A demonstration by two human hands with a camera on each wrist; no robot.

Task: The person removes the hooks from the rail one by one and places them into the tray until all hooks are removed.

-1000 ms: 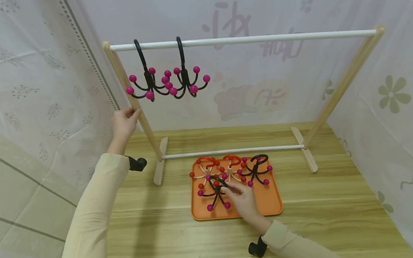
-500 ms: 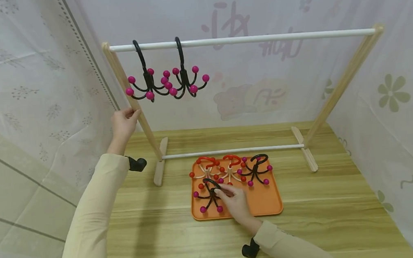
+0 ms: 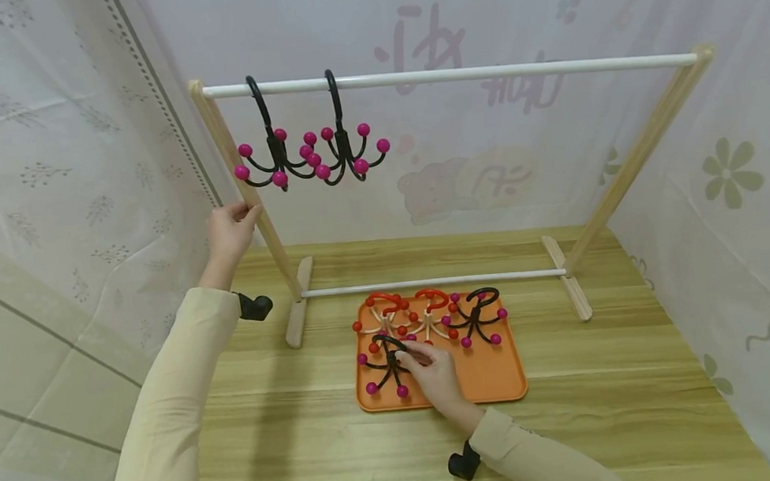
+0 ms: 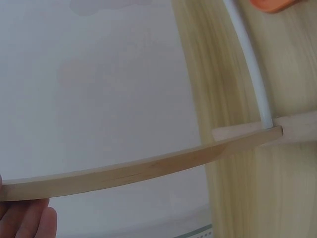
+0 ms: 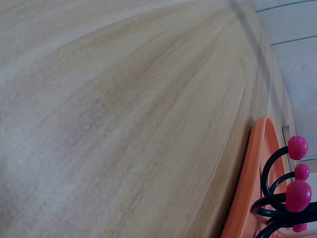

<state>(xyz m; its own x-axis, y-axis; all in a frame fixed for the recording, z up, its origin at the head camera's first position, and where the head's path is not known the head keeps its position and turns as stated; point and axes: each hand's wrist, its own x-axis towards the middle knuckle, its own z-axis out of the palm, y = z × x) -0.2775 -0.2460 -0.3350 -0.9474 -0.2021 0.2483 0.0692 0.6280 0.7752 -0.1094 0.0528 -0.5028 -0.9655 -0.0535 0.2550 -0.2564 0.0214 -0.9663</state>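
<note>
My left hand (image 3: 229, 233) pinches the left wooden post (image 3: 275, 242) of a hanging rack at mid height; in the left wrist view its fingers (image 4: 37, 220) lie against the post's edge. With thumb and fingers my right hand (image 3: 441, 379) grips the stem of a black multi-arm hook hanger (image 3: 390, 360) with pink ball tips, at the front left of an orange tray (image 3: 493, 380). Part of that hanger is hidden by the hand. In the right wrist view its black arms and pink balls (image 5: 298, 196) stand over the tray's edge (image 5: 247, 183); the hand is out of sight there.
Two black hangers (image 3: 277, 154) hang at the left of the rack's white top bar (image 3: 514, 70). Behind the held hanger, the tray bears two red-hooked hangers (image 3: 429, 321) and a black one (image 3: 476, 316). A white lower bar (image 3: 430, 282) runs behind the tray.
My right hand has moved left with the black hanger, from the middle of the tray toward its left side. The left hand stays on the post.
</note>
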